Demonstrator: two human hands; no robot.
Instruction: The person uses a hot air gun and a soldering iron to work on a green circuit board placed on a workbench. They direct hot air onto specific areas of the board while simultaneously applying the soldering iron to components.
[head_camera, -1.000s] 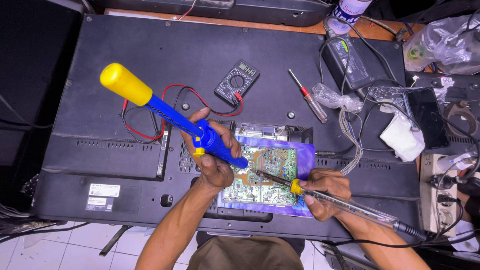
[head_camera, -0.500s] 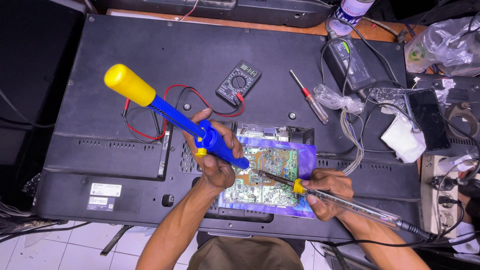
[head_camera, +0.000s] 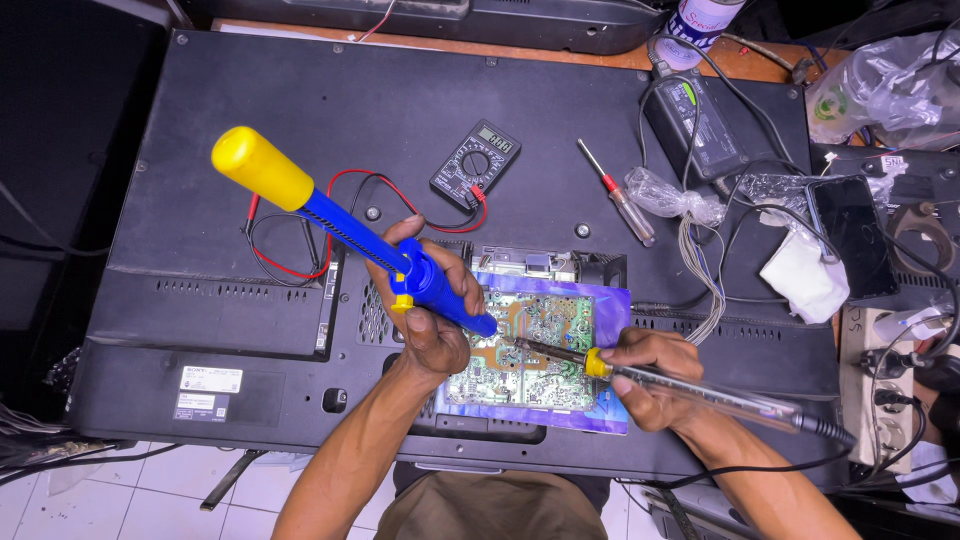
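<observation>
My left hand (head_camera: 425, 320) grips a blue desoldering pump (head_camera: 350, 235) with a yellow plunger knob, tilted so its tip rests on a green circuit board (head_camera: 535, 350). My right hand (head_camera: 650, 375) holds a soldering iron (head_camera: 690, 388) with a clear handle and yellow collar, its tip touching the board right beside the pump's nozzle. The board lies on a purple sheet (head_camera: 610, 305) on the back of a large black flat-screen television (head_camera: 300, 130), which lies face down.
A black multimeter (head_camera: 476, 163) with red and black leads lies on the television's back, a red-handled screwdriver (head_camera: 617, 194) to its right. A power adapter (head_camera: 700, 115), a phone (head_camera: 850, 235), crumpled tissue (head_camera: 805, 275), cables and a power strip (head_camera: 880, 375) crowd the right side.
Both hands stay on the board; the pump's yellow end has shifted slightly down and right. The soldering iron has barely moved.
</observation>
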